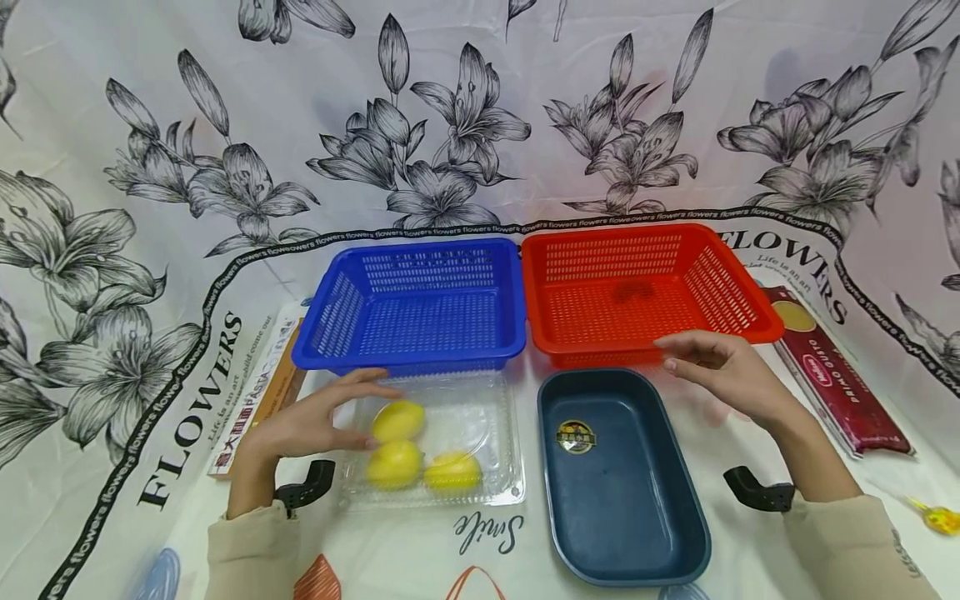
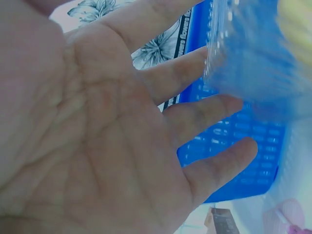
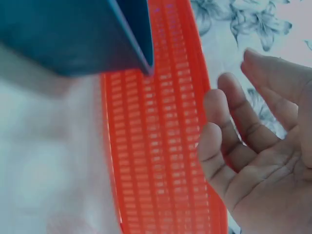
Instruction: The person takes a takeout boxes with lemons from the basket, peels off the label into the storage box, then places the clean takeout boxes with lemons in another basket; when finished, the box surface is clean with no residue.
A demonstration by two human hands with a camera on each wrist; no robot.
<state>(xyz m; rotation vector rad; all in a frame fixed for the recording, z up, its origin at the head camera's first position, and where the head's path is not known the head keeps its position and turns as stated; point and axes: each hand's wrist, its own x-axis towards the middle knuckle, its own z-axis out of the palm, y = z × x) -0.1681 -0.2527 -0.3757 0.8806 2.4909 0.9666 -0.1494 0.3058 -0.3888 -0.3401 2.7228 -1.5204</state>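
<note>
A clear plastic container with three yellow lemons in it lies at the middle left. My left hand is over its left edge, thumb and fingers apart. In the left wrist view those fingers spread beside the clear plastic, gripping nothing; contact is unclear. My right hand hovers by the front right of the red basket, above the dark blue tray's far right corner. Its fingers bend loosely and hold nothing in the right wrist view.
A blue basket stands behind the clear container, beside the red one. A pasta box lies on the left, a dark red packet on the right. Near the right edge is a small yellow item. Flower-printed cloth covers the surface.
</note>
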